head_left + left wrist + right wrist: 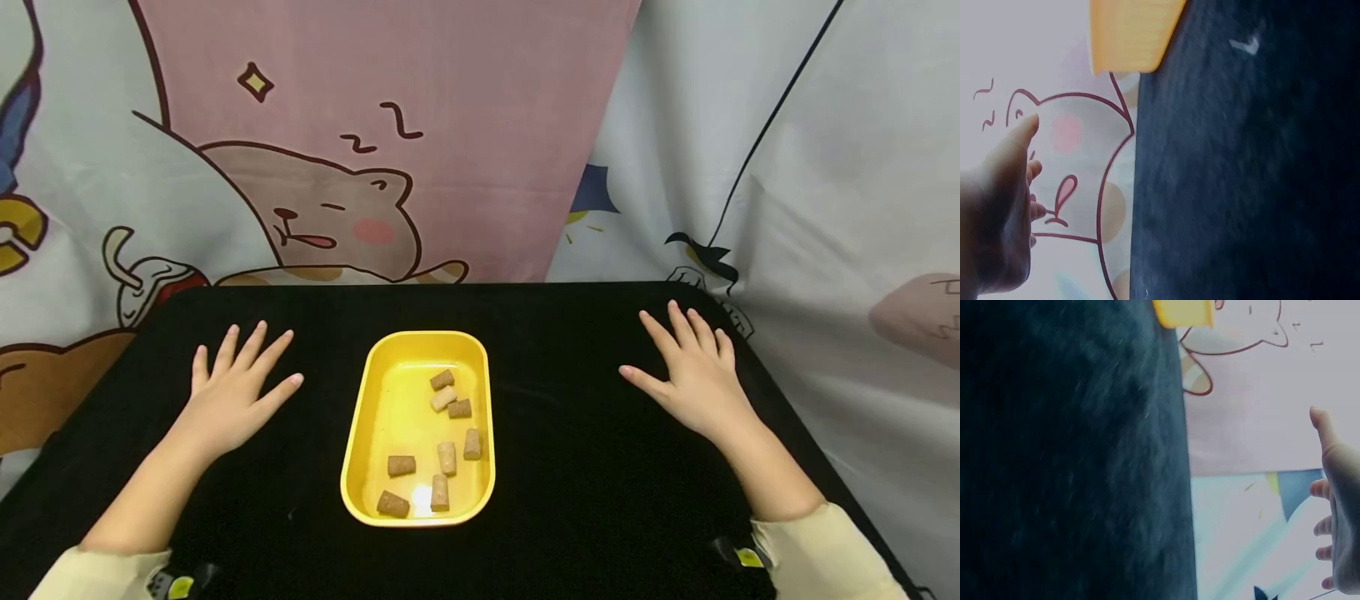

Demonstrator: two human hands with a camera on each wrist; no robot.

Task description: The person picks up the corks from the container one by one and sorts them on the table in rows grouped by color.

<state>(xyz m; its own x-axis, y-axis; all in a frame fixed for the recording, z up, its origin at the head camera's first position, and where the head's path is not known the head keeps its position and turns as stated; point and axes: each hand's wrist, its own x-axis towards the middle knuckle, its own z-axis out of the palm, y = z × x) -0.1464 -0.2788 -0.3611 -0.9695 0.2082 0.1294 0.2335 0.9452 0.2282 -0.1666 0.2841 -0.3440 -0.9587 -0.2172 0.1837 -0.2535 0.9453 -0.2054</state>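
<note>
A yellow tray [352,450] lies on the black cloth between the two hands. Several short brown cylinders like corks or pellets lie scattered in it; one darker piece [401,465] is at the left and a paler piece [447,458] nearer the right wall. My left hand [228,404] is left of the tray, apart from it, with fingers spread and nothing held. On the far right my right hand [693,379] is likewise spread and holds nothing. Both wrist views show the tray's outer wall [1132,37] at the top, away from the left hand [1004,206] and right hand [1341,506].
A black cloth [570,467] covers the table, whose far edge meets a hanging curtain [510,125] printed with cartoon animals. Small pale specks [1246,45] show on the cloth in the left wrist view. A band with a yellow-green patch [180,587] sits at the left sleeve.
</note>
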